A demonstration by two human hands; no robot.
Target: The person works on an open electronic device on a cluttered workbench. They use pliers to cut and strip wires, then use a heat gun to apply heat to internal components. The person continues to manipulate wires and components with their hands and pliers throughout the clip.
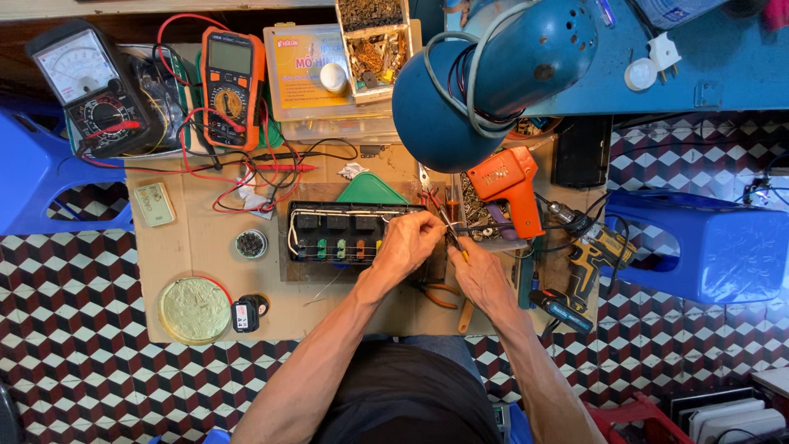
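Black circuit board [341, 234] lies flat on the cardboard sheet [205, 238], just in front of the green triangular lid [371, 191]. Long axis runs left to right across the view; row of dark blocks along its far edge, small coloured parts along the near edge.

Left hand [408, 240] rests over the board's right end, fingers curled together and pinched at the tips; what they pinch is too small to tell.

Right hand [479, 275] just off the board's right edge, fingers closed around a thin tool [450, 232] whose tip points up and left toward the left fingertips.

Orange soldering gun [511, 185] right of the board, near. Orange multimeter [229, 86] and analogue meter [86, 86] well behind the board, to its left. Round tin [194, 309] in front of the board, left.
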